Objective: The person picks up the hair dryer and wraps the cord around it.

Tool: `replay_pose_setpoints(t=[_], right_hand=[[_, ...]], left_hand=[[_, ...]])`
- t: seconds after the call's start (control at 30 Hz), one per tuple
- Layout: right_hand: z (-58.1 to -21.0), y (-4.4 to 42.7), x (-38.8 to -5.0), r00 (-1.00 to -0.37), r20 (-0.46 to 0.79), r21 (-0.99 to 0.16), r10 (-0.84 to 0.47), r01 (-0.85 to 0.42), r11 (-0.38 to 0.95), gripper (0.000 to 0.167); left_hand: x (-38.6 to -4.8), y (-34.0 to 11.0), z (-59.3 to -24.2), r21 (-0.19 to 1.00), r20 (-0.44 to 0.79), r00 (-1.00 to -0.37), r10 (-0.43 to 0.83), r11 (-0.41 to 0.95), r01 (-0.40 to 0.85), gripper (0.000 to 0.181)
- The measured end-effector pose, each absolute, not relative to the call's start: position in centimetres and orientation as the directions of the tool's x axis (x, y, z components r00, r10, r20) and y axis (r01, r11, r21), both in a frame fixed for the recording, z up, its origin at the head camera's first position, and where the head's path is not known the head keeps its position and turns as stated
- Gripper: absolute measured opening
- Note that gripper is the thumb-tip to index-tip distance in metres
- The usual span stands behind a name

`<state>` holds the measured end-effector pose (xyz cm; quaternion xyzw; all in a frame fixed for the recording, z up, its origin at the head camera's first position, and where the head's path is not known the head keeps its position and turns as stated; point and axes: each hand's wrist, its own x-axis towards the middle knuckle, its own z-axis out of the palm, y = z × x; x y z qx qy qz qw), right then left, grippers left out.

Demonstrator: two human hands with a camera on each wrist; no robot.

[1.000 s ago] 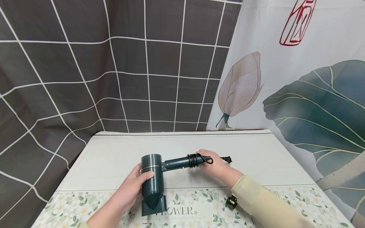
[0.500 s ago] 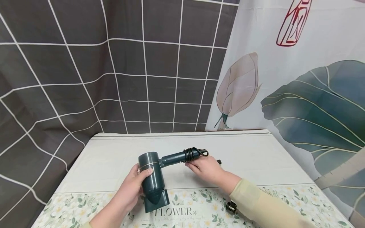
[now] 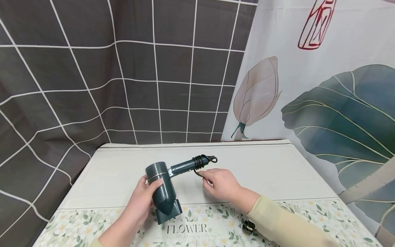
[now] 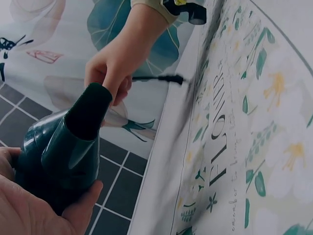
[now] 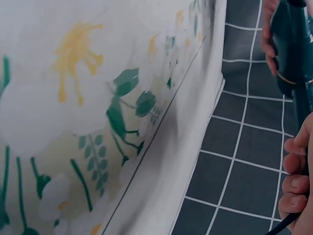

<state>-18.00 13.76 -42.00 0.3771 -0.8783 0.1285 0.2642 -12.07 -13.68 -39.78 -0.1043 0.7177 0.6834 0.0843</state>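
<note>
A dark teal hair dryer (image 3: pixel 163 197) is held above the table by my left hand (image 3: pixel 140 199), which grips its barrel with the thumb over the near side. A flat nozzle (image 3: pixel 169 212) points down toward me, while the handle (image 3: pixel 182 168) slants up to the right. Black cord (image 3: pixel 198 162) is coiled round the handle's end. Just below it my right hand (image 3: pixel 223 185) pinches a loose stretch of the cord. The left wrist view shows a cord end, probably the plug (image 4: pixel 173 78), sticking out past the right hand (image 4: pixel 115 73).
The table wears a white cloth (image 3: pixel 129 161) with a floral, lettered front band (image 3: pixel 188 228). Behind it hang a dark grid-patterned curtain (image 3: pixel 172 96) and a white leaf-print curtain (image 3: pixel 262 113). A black strapped device (image 3: pixel 248 227) sits at the right sleeve.
The hair dryer has shifted left and its handle end has tilted up. My right hand has moved down and left off the handle's end, drawing a stretch of cord away from the coil.
</note>
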Motion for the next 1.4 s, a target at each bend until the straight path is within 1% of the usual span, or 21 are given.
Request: replay_pose_setpoints(t=[0.07,0.43,0.53,0.63,0.77,0.87,1.2,1.4], right_hand=[[-42.0,13.7,-17.9,-0.574,0.563,-0.02,-0.595,-0.729,0.684,0.025],[-41.6,13.6,-17.6,-0.531,0.571,0.021,-0.626,-0.753,0.658,0.017],[-41.1,13.8,-17.6,-0.504,0.596,0.041,-0.625,-0.758,0.651,0.015],[-40.7,14.0,-17.7,-0.465,0.626,0.067,-0.626,-0.768,0.637,0.013],[-40.4,14.2,-17.9,-0.408,0.641,0.117,-0.65,-0.785,0.608,0.015],[-40.2,14.3,-18.1,-0.385,0.646,0.131,-0.66,-0.795,0.592,0.016],[-40.4,14.6,-18.3,-0.361,0.646,0.128,-0.673,-0.818,0.561,0.016],[-40.0,15.3,-18.8,-0.344,0.609,0.097,-0.714,-0.862,0.498,0.015]], left_hand=[[-12.1,-13.7,-39.7,0.964,-0.261,-0.964,-0.047,0.047,-0.263,0.095],[-12.2,-13.7,-40.1,0.959,-0.261,-0.964,-0.056,0.095,-0.266,0.099],[-12.2,-13.7,-40.1,0.96,-0.258,-0.965,-0.049,0.099,-0.262,0.1],[-12.3,-13.7,-40.1,0.96,-0.26,-0.965,-0.039,0.1,-0.263,0.101],[-12.3,-13.8,-40.2,0.956,-0.271,-0.962,-0.022,0.109,-0.272,0.101],[-12.3,-13.8,-40.2,0.952,-0.28,-0.96,-0.013,0.124,-0.279,0.101],[-12.2,-13.7,-40.3,0.948,-0.283,-0.959,0.009,0.157,-0.278,0.102],[-12.1,-13.8,-40.3,0.934,-0.293,-0.956,0.022,0.221,-0.281,0.097]])
